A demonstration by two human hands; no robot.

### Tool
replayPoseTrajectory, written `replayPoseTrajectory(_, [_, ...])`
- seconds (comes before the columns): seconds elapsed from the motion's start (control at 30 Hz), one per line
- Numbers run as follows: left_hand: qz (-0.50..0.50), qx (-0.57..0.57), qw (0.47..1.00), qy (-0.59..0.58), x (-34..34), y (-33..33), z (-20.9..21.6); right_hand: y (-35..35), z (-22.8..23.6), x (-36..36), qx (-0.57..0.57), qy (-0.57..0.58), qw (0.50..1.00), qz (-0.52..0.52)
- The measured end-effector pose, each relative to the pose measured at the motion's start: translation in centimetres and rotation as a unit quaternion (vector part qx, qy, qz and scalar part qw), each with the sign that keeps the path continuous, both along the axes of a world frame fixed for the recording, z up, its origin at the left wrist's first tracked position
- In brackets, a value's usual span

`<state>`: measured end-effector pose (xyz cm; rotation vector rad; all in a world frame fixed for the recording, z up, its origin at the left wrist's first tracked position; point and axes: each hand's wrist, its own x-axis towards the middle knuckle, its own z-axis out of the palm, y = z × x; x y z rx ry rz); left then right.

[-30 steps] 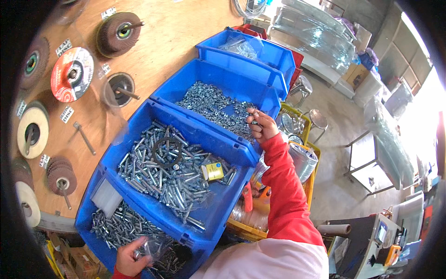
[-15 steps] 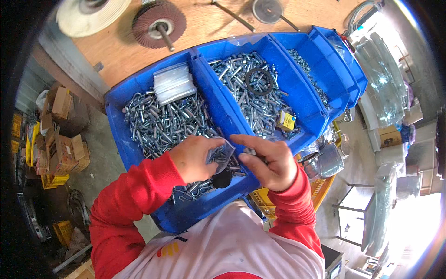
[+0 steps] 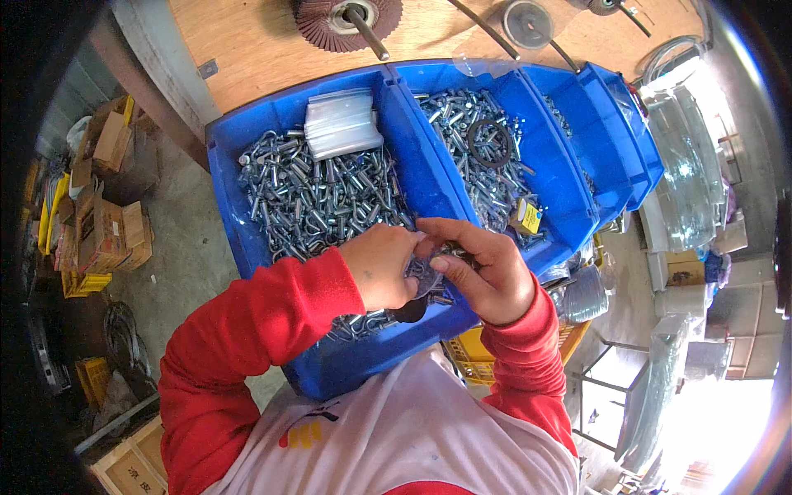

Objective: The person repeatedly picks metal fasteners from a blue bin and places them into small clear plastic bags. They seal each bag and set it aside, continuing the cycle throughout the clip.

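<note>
My left hand point(image 3: 379, 268) grips a small clear plastic bag point(image 3: 426, 279) above the front of the left blue bin point(image 3: 330, 375). My right hand point(image 3: 492, 276) is closed beside the bag's mouth, thumb and forefinger touching the bag. Small metal fasteners point(image 3: 459, 254) show among its curled fingers, their exact kind partly hidden. Below lie many silvery hook bolts with sleeves point(image 3: 330, 202). A stack of clear flat bags point(image 3: 343, 124) rests on them at the back of the bin. Under my hands sits a dark round piece point(image 3: 410, 311), partly covered.
The neighbouring blue bin holds loose bolts point(image 3: 462, 124), a black ring point(image 3: 490, 143) and a small yellow box point(image 3: 526, 217). More blue bins point(image 3: 606, 132) continue rightward. Grinding discs point(image 3: 346, 21) on rods stand out from the wooden board point(image 3: 247, 49). A yellow crate point(image 3: 470, 355) is below; cartons point(image 3: 107, 231) stand left.
My right hand has come to the bag with the metal pieces, and both hands are now together. The view has shifted, so the bins appear slightly higher and further right.
</note>
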<state>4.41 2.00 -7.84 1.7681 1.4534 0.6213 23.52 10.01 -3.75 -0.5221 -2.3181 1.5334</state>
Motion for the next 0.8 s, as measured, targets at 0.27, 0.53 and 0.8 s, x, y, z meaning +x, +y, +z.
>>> replayPoseTrajectory(0.27, [0.016, 0.018, 0.999, -0.041, -0.3, 0.3, 0.0, 0.4, -0.5, -0.3, 0.065, -0.001, 0.997, -0.04])
replayPoseTrajectory(0.53, [0.025, 0.04, 0.998, -0.039, -0.7, 0.3, -0.4, -0.1, -1.3, -1.2, 0.124, 0.003, 0.988, -0.094])
replayPoseTrajectory(0.8, [0.017, 0.004, 0.999, -0.027, -0.7, 0.4, -0.8, -0.2, -0.9, -1.4, 0.198, 0.0, 0.975, -0.101])
